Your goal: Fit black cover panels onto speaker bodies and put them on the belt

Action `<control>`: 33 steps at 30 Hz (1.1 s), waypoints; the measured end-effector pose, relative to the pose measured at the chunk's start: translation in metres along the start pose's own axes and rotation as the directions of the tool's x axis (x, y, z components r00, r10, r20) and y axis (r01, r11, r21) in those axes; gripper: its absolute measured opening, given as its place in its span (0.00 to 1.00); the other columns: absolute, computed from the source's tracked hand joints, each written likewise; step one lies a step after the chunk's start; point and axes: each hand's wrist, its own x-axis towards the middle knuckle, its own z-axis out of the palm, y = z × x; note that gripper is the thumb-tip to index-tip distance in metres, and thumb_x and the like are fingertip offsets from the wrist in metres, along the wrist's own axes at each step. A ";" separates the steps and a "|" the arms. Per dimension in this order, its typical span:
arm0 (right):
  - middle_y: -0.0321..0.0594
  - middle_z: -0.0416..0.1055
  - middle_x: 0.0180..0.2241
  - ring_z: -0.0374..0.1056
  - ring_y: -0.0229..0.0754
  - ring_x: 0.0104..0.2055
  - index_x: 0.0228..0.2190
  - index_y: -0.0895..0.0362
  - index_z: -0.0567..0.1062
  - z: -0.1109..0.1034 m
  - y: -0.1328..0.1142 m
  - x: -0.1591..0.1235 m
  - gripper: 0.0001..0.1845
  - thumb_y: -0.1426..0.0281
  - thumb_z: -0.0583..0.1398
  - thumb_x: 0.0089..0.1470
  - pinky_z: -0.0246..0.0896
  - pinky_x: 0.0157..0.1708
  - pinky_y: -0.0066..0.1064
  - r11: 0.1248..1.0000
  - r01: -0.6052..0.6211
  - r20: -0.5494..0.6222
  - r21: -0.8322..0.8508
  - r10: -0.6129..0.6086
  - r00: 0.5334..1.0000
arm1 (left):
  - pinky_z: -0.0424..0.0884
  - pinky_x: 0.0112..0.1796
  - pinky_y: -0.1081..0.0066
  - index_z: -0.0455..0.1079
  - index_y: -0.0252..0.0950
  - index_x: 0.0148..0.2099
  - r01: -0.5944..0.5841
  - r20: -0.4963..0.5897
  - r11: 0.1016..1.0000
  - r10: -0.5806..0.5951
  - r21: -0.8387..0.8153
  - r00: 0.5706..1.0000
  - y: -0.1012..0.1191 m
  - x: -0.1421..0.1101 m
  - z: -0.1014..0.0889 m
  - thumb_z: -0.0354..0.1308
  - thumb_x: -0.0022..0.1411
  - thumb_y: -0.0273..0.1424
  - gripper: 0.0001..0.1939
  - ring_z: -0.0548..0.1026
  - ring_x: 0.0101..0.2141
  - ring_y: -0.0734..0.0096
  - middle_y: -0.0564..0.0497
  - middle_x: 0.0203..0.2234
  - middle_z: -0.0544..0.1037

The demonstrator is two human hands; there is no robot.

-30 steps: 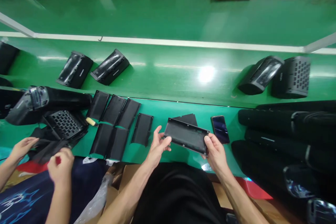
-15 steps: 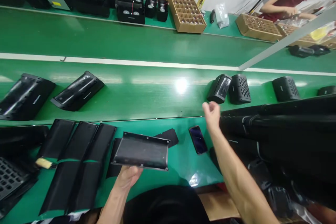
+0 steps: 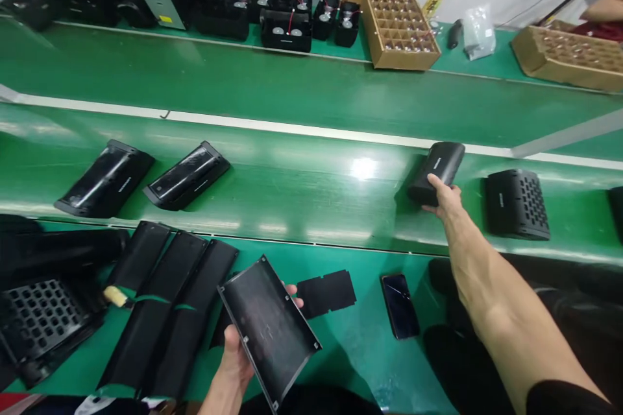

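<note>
My left hand grips a flat black panel with raised edges, tilted above the near green bench. My right hand reaches far out onto the green conveyor belt and closes on a black speaker housing. A perforated black grille housing sits just right of it on the belt. A flat black pad and a phone lie on the bench between my arms.
Two glossy black housings lie on the belt at left. Several black curved covers and a grille part rest at near left. Cardboard cell trays and wired speaker parts line the far bench.
My right hand has let go of the panel, reached out across the bench and taken hold of the housing on the belt. My left hand alone holds the panel, now turned and tilted.
</note>
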 end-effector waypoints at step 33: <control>0.47 0.72 0.62 0.71 0.66 0.60 0.70 0.47 0.61 -0.143 0.059 -0.380 0.53 0.44 0.67 0.49 0.72 0.55 0.51 0.898 0.412 0.754 0.157 -0.378 0.537 | 0.72 0.54 0.52 0.77 0.31 0.56 -0.219 0.168 0.970 0.199 0.110 0.966 -0.059 -0.002 0.032 0.76 0.45 0.55 0.43 0.78 0.54 0.38 0.34 0.49 0.82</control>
